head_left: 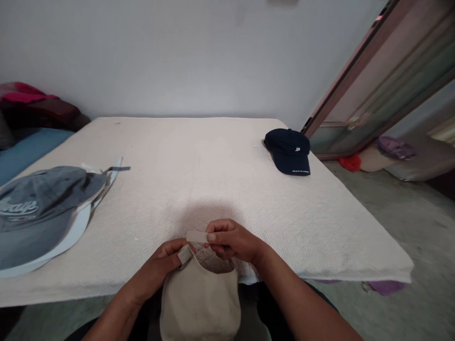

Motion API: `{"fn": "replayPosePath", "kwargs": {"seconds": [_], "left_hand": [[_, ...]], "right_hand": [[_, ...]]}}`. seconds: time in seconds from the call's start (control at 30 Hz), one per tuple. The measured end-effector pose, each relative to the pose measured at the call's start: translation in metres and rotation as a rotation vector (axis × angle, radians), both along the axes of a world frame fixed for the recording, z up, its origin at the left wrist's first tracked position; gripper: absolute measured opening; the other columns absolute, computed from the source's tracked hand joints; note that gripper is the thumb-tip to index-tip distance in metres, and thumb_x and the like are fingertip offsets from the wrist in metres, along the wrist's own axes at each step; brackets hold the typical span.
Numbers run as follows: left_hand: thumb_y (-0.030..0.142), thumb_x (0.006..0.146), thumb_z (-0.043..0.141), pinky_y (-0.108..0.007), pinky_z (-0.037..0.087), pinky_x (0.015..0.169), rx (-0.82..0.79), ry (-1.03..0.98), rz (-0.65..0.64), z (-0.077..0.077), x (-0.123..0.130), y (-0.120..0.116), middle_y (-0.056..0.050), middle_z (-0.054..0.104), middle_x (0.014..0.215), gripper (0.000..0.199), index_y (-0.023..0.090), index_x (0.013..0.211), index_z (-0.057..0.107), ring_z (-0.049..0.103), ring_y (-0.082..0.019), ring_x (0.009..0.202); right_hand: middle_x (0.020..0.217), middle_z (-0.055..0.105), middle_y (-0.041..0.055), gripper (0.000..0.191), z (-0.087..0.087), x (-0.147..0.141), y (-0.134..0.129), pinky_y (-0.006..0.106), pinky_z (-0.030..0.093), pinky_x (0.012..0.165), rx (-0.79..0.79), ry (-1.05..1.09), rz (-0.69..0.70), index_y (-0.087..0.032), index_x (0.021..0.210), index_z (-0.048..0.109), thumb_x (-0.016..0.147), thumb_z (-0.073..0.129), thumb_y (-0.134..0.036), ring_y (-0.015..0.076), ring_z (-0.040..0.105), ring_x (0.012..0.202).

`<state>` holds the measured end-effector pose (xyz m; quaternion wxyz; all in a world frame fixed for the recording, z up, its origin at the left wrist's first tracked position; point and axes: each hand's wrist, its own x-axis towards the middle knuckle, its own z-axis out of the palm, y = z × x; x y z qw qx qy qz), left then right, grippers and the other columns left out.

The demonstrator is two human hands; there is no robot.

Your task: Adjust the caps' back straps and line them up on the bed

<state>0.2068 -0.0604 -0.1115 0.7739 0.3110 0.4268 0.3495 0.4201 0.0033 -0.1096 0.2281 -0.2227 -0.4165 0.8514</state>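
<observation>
- Lower centre: your left hand (167, 258) pinches the near strap (185, 254), probably steadying the cap (199, 303).
- Your right hand (229, 239) clamps the far strap (195, 236), seemingly holding it straight.

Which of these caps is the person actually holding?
The beige cap: the left hand and right hand hold its strap pieces. The navy cap, the grey cap and the pale cap beneath it lie on the table, untouched.

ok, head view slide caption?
Left hand and right hand hold strap ends of a beige cap; navy cap, grey cap on the table.
</observation>
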Motion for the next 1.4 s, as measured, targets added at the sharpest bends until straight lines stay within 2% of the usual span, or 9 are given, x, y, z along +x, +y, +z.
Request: {"fn": "replayPosePath", "kwargs": {"seconds": [0.1,0.33,0.63,0.83,1.0,1.1,1.27,1.4], "left_hand": [[0.030,0.074,0.069,-0.023,0.044,0.071,-0.012,-0.001,0.011,-0.0029,-0.0009,0.0008,-0.002,0.069,0.080,0.021,0.022,0.093,0.070,0.061,-0.013,0.072],[0.036,0.070,0.072,-0.021,0.043,0.062,-0.030,0.022,-0.001,0.0013,0.0015,0.0023,-0.001,0.070,0.075,0.024,0.022,0.089,0.071,0.060,-0.013,0.065],[0.034,0.067,0.075,-0.021,0.043,0.063,-0.077,0.046,0.073,-0.0060,-0.0012,-0.0005,-0.001,0.070,0.076,0.027,0.022,0.092,0.072,0.060,-0.012,0.066],[0.038,0.060,0.079,-0.020,0.042,0.058,-0.096,0.068,0.117,-0.0002,0.0003,-0.0009,-0.001,0.069,0.073,0.032,0.021,0.087,0.072,0.058,-0.011,0.061],[0.033,0.064,0.077,-0.022,0.045,0.065,-0.100,0.043,0.104,-0.0040,-0.0014,-0.0019,-0.002,0.072,0.083,0.030,0.023,0.093,0.072,0.061,-0.013,0.069],[0.033,0.066,0.076,-0.022,0.046,0.066,-0.113,0.059,0.110,-0.0064,-0.0019,-0.0024,-0.003,0.072,0.083,0.030,0.023,0.094,0.071,0.062,-0.013,0.069],[0.034,0.059,0.080,-0.022,0.045,0.064,-0.126,0.085,0.144,-0.0045,-0.0010,-0.0029,-0.002,0.072,0.080,0.034,0.021,0.089,0.072,0.061,-0.012,0.066],[0.034,0.062,0.079,-0.022,0.045,0.066,-0.122,0.059,0.130,-0.0052,-0.0004,-0.0026,-0.001,0.072,0.081,0.030,0.023,0.090,0.072,0.061,-0.013,0.069]], "right_hand": [[0.051,0.051,-0.0037,0.015,-0.0029,0.0013,0.0012,0.018,0.024,0.038,0.004,-0.011,-0.043,-0.011,0.072,0.061,0.075,0.064,-0.026,0.0039,0.038,0.039],[0.047,0.042,-0.0085,0.017,-0.0006,0.0015,0.0006,0.018,0.015,0.036,-0.070,0.075,-0.027,-0.014,0.079,0.057,0.077,0.064,-0.029,0.0021,0.023,0.036],[0.049,0.044,-0.0074,0.018,-0.0044,-0.0019,-0.0029,0.016,0.020,0.035,-0.048,-0.012,0.022,-0.015,0.079,0.057,0.079,0.064,-0.031,0.0030,0.032,0.037],[0.049,0.046,-0.0071,0.018,-0.0067,-0.0017,-0.0011,0.017,0.019,0.036,-0.037,-0.041,-0.002,-0.014,0.073,0.055,0.078,0.064,-0.029,0.0027,0.033,0.037],[0.049,0.047,-0.0067,0.017,-0.0058,-0.0017,-0.0019,0.017,0.020,0.036,-0.045,-0.030,-0.008,-0.014,0.072,0.056,0.077,0.064,-0.028,0.0025,0.033,0.037],[0.049,0.047,-0.0066,0.017,-0.0049,-0.0027,-0.0027,0.016,0.019,0.036,-0.067,-0.035,-0.014,-0.014,0.072,0.056,0.076,0.064,-0.028,0.0025,0.034,0.037],[0.048,0.047,-0.0065,0.018,-0.0062,-0.0043,-0.0036,0.016,0.019,0.036,-0.095,-0.024,0.021,-0.013,0.072,0.056,0.074,0.066,-0.028,0.0023,0.033,0.037],[0.048,0.048,-0.0064,0.015,-0.0070,-0.0033,-0.0036,0.016,0.018,0.035,-0.105,-0.025,0.067,-0.013,0.076,0.058,0.074,0.066,-0.026,0.0026,0.033,0.037]]}}
